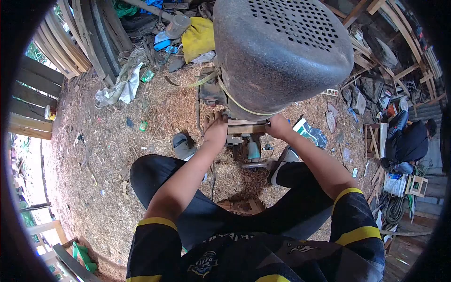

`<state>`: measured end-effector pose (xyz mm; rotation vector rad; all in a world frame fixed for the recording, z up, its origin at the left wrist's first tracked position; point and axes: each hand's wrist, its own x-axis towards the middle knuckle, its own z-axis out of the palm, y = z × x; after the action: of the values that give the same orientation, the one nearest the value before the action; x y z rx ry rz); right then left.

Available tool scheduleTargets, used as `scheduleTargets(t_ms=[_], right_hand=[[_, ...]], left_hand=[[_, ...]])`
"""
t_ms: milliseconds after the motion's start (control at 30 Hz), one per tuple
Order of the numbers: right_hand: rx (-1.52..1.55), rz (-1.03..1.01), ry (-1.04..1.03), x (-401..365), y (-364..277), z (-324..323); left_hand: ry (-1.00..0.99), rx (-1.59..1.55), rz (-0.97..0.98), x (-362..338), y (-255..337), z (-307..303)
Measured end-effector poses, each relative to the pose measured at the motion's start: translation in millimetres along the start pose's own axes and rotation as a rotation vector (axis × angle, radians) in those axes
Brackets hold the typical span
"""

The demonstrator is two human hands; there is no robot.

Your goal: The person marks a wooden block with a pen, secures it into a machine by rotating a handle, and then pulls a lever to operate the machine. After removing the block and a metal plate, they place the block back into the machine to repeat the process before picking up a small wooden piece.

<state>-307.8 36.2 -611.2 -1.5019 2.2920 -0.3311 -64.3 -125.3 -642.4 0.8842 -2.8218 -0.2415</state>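
Note:
A short piece of wood (pixel 246 129) lies crosswise on a low machine in front of me. My left hand (pixel 216 129) is at its left end, fingers bent over the edge. At the right end, my right hand (pixel 280 127) is closed round the wood. Below the wood is the machine's teal housing (pixel 253 148), with a round metal rim (pixel 254 165) lower down. A big dark rounded cover with vent holes (pixel 272 61) hangs close over the work and hides the machine's far part. A yellowish strap (pixel 235 102) runs along its lower edge.
Wood shavings (pixel 103 160) cover the ground. A yellow cloth (pixel 198 40) and scraps lie ahead, and long boards (pixel 89 37) lean at the left. On the right, another person (pixel 411 141) sits bent over near a wooden frame (pixel 373 141). A cable coil (pixel 394 210) lies nearby.

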Motion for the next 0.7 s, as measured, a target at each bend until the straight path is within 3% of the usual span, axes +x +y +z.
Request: scheduleTargets(t_ms=[167, 300, 367, 500, 700], right_hand=[[0.059, -0.089, 0.002, 3.0, -1.1, 7.5], [0.063, 0.008, -0.173, 2.1, -22.9, -8.4], [0.023, 0.009, -0.237, 4.5, -26.8, -9.3], [0.15, -0.077, -0.143, 2.9, -43.9, -8.4], [0.174, -0.111, -0.164, 8.8, -41.4, 10.3]], left_hand=[[-0.025, 0.048, 0.015, 3.8, -4.4, -0.3], [-0.1, 0.064, 0.007, 6.2, -4.2, -5.8], [-0.045, 0.058, 0.03, 4.6, -4.0, -4.2], [-0.048, 0.041, 0.103, 3.5, -10.7, -7.4], [-0.22, -0.2, -0.06, 0.4, -18.4, -31.0]])
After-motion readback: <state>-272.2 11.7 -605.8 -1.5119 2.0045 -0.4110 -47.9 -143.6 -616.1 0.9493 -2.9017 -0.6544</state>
